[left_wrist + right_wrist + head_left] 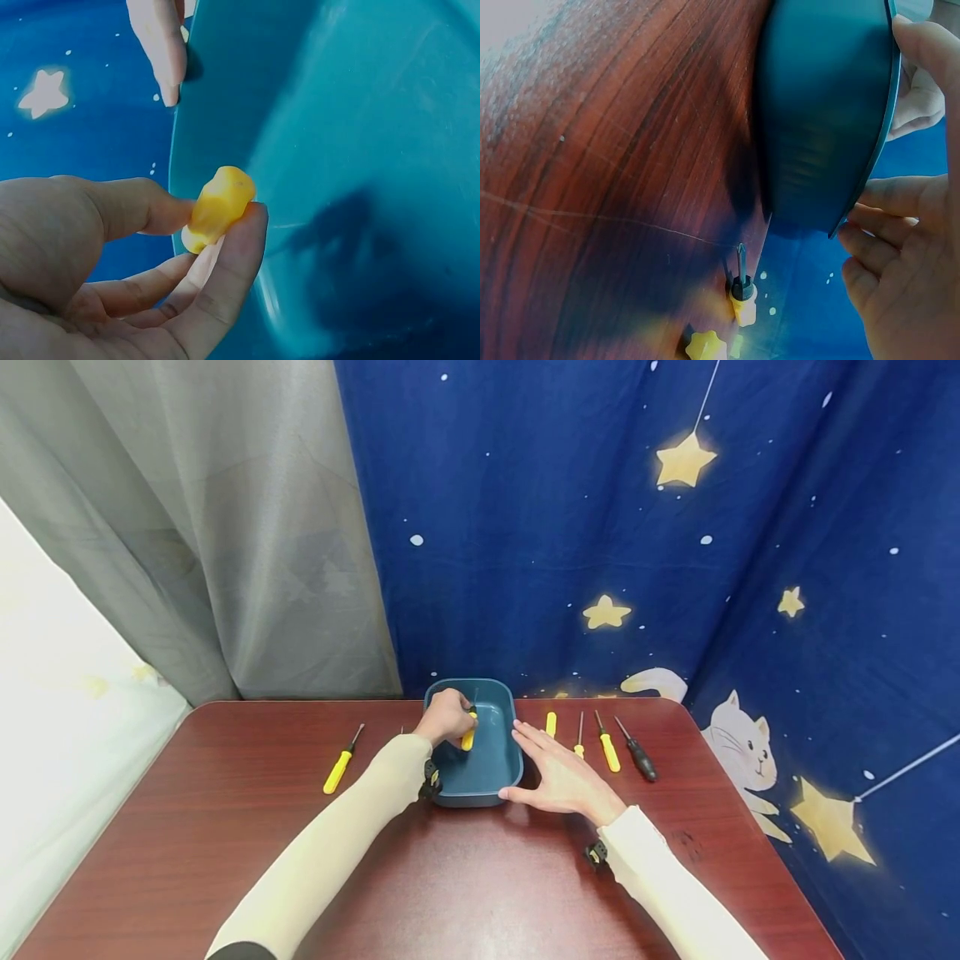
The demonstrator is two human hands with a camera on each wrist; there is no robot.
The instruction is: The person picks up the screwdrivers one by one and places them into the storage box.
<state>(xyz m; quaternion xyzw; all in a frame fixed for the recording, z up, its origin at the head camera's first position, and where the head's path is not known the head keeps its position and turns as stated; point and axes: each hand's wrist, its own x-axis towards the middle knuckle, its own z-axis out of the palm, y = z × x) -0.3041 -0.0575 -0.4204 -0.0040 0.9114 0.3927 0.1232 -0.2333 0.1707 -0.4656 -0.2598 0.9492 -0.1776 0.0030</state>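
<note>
The background is being filled by a blue star-patterned curtain [525, 527]. A reddish-brown desk [495, 877] is being covered in part by a blue-green container [491, 768] near the far edge. Its right rim is being touched by the right hand [562, 778], whose fingers are being kept extended and unclenched. Over the container's left part, a yellow screwdriver [468, 737] is being pinched between thumb and fingers by the left hand [446, 717]. To the right, a black-handled screwdriver [641, 762] and three yellow-handled ones [609, 754] are being borne by the desk.
</note>
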